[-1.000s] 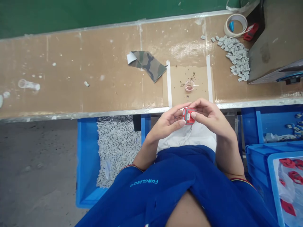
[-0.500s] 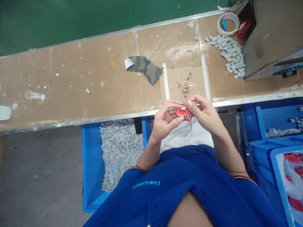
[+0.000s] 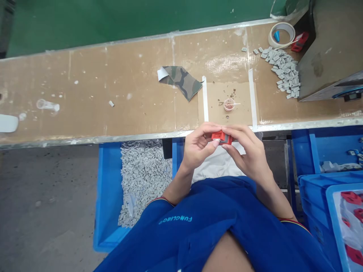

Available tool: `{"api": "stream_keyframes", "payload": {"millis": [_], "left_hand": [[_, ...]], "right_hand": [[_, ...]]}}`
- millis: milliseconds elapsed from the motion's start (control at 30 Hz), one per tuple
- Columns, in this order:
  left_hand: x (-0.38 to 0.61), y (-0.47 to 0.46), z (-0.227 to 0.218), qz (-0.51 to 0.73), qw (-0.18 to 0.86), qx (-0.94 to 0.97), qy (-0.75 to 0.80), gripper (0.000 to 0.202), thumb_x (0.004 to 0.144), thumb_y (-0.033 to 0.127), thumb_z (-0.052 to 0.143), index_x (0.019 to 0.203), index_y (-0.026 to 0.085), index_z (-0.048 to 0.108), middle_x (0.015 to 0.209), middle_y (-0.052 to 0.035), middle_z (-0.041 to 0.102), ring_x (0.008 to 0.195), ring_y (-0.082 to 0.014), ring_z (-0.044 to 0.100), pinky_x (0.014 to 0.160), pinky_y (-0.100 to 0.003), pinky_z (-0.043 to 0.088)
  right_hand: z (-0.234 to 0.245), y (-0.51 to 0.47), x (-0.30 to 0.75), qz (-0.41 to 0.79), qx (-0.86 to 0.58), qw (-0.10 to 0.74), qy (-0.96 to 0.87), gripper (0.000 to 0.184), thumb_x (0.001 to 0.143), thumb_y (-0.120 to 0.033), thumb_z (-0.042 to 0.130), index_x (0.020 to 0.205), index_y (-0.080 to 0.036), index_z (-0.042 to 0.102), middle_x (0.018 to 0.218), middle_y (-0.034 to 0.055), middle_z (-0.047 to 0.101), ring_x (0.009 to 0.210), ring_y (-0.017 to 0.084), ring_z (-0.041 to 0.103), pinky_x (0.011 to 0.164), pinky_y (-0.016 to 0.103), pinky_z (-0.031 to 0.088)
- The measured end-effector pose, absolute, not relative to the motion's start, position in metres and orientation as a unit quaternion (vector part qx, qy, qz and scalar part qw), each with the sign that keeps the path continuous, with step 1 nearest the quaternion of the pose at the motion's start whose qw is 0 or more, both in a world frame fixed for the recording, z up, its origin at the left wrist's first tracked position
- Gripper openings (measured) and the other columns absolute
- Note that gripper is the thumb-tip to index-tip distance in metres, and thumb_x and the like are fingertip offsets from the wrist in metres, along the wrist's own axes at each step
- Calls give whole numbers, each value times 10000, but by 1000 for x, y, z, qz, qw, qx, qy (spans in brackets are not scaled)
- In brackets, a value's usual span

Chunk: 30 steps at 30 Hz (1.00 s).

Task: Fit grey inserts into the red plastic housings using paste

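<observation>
The left hand and the right hand are held together just in front of the table, both curled and partly closed. Between them they pinch a small red plastic piece, which sits just past the table's near edge, above the person's lap. The fingers of both hands wrap over it and hide much of it, so its exact shape is hard to tell. Neither hand touches the table.

On the table, straight ahead of the hands, a brown paper sheet lies between two strips of white tape, with a small clear cup on it holding a thin stick. To the left of that sheet on the table lies a strip of camouflage fabric. Further right on the table is a loose heap of small grey pieces, and beyond it a roll of tape. Below the table's near edge, left of the hands, a blue bin is filled with similar grey pieces. Below the edge at far right, a blue crate holds red parts.
</observation>
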<state>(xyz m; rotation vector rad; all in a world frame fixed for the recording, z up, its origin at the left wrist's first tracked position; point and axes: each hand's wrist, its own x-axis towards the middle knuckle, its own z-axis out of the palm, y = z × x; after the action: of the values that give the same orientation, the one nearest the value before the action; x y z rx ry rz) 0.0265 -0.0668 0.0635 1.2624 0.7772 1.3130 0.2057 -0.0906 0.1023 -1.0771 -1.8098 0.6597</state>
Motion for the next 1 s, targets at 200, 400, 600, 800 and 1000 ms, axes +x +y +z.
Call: {"api": "stream_keyframes", "payload": {"millis": [200, 400, 600, 800, 1000], "left_hand": [[26, -72, 65, 574, 564, 528, 270, 266, 906, 218, 804, 1166, 273, 798, 1176, -81, 772, 1138, -206, 772, 948, -329, 653], [22, -68, 85, 496, 542, 598, 319, 246, 911, 251, 795, 1156, 230, 786, 1163, -100, 775, 1121, -221, 772, 940, -324, 654], [40, -39, 106, 326, 420, 786, 315, 275, 932, 253, 763, 1205, 222, 752, 1158, -89, 801, 1055, -238, 784, 962, -349, 646], [75, -25, 118, 216, 466, 820, 252, 386, 974, 315, 713, 1350, 235, 687, 1244, -103, 796, 1041, -248, 812, 944, -355, 672], [55, 7, 115, 186, 470, 795, 334, 357, 991, 478, 654, 1225, 233, 764, 1158, -95, 834, 1012, -270, 826, 955, -393, 683]], "right_hand": [[114, -94, 208, 251, -406, 429, -767, 373, 1040, -195, 636, 1399, -293, 628, 1165, 84, 719, 1083, 230, 716, 910, 398, 634], [119, -98, 213, 293, -459, 407, -733, 327, 1040, -231, 635, 1362, -288, 633, 1201, 106, 696, 1127, 244, 699, 965, 406, 615], [124, -108, 242, 296, -545, 359, -697, 392, 1023, -311, 679, 1390, -198, 603, 1189, 131, 702, 1109, 244, 700, 961, 386, 606], [125, -134, 290, 239, -620, 351, -660, 411, 1039, -390, 645, 1393, -182, 644, 1181, 133, 710, 1058, 228, 700, 932, 371, 599], [87, -99, 420, 29, -865, 380, -326, 298, 922, -280, 734, 1174, -121, 737, 1031, 127, 708, 997, 273, 667, 982, 443, 543]]}}
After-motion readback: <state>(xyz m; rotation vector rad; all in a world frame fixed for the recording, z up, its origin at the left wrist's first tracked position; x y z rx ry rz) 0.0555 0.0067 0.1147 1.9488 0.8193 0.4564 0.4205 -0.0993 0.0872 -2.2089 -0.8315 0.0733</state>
